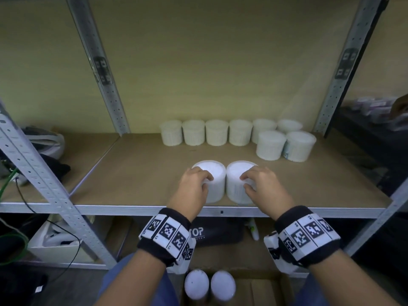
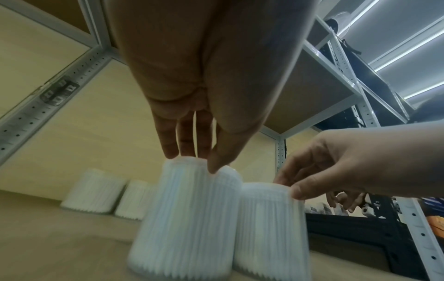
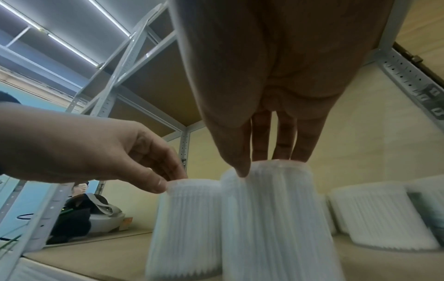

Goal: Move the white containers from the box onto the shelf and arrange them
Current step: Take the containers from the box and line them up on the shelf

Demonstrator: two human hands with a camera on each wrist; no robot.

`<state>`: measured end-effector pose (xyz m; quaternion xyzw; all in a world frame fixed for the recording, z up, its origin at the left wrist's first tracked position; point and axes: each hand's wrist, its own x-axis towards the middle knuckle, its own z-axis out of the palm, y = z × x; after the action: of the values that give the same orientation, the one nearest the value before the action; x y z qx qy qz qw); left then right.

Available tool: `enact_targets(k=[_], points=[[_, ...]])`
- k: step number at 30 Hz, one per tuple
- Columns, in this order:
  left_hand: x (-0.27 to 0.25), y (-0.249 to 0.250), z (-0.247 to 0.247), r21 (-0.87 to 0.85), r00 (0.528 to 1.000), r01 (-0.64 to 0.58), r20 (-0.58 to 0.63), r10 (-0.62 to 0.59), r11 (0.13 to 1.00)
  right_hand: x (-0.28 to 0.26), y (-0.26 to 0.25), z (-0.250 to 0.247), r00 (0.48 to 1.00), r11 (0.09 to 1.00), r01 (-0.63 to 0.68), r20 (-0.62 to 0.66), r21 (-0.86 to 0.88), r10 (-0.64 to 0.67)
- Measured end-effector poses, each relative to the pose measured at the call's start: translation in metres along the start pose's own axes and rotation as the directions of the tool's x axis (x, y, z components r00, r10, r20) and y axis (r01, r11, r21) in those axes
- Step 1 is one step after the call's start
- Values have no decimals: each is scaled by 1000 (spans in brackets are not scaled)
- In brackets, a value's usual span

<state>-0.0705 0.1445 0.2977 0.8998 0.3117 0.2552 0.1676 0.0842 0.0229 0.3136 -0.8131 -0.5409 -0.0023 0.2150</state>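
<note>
- Plainly, the only readable writing is "TOP" in white on a dark bag (image 1: 217, 232) under the shelf (image 1: 136, 173); the wrist bands carry black-and-white square codes.
- Ten white containers stand on the shelf: six in a back row (image 1: 217, 132), two more (image 1: 284, 145) in front of that row's right end, and two near the front edge.
- The left hand (image 1: 194, 184) grips the left front container (image 1: 215, 184) at its top rim, thumb on the near side, fingers curled over the lid.
- The right hand (image 1: 262, 184) grips the right front container (image 1: 235, 182) the same way.
- These two tubs stand upright, side by side and touching.
- Two more white lids (image 1: 209, 283) show in the cardboard box (image 1: 265, 290) below, between the forearms.
</note>
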Motion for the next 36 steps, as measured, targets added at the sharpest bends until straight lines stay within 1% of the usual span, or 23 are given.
enact_targets(k=[6,9,17,24,36], points=[[40,1,13,23,999,27,31,-28,999,40,17,2,999,999,-34,15,-34,35],[63,1,19,35,999,37,33,-38,999,63,26,5,999,998,-51,1,-48,51],[114,-5,35,-4,998,66,25,-66,998,110,41,12,996,994,-92,-27,-57,91],[141,-12,47,-34,996,88,1,-88,996,135,49,17,993,992,-109,-40,-69,107],[165,-14,52,-29,993,110,49,-109,993,157,55,17,989,986,-148,-17,-79,147]])
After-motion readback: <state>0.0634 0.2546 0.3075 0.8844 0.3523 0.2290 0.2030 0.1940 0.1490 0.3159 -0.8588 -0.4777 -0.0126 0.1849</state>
